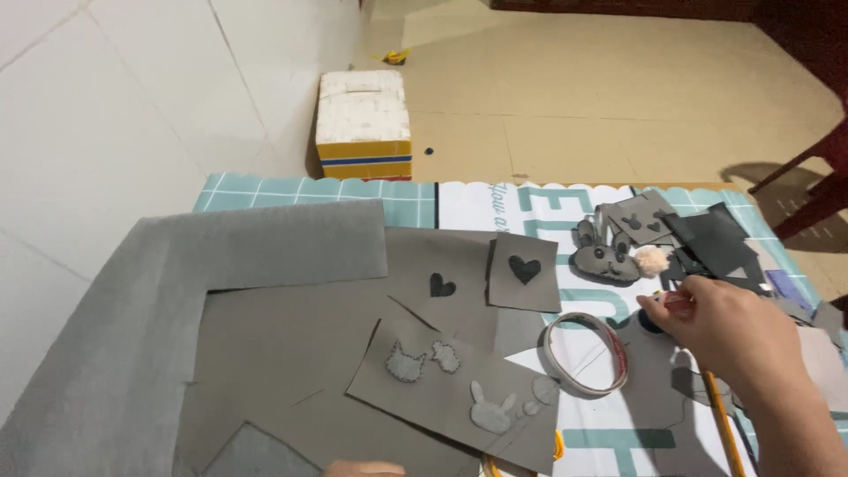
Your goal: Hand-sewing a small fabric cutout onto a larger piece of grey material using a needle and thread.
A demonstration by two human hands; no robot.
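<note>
Beside the tape roll (586, 352), grey felt scraps (459, 380).

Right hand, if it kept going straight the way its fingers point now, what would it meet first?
The right hand points up and left, so it would probably first meet the small cream pom-pom just beyond its fingertips, beside the grey felt animal face. Depth is unclear, so it could pass above.

A home craft corner: grey felt sheets (265, 309) and a tape roll (585, 352) on the tabletop (495, 208), tiled floor (574, 97) and white wall (132, 97) beyond.
</note>
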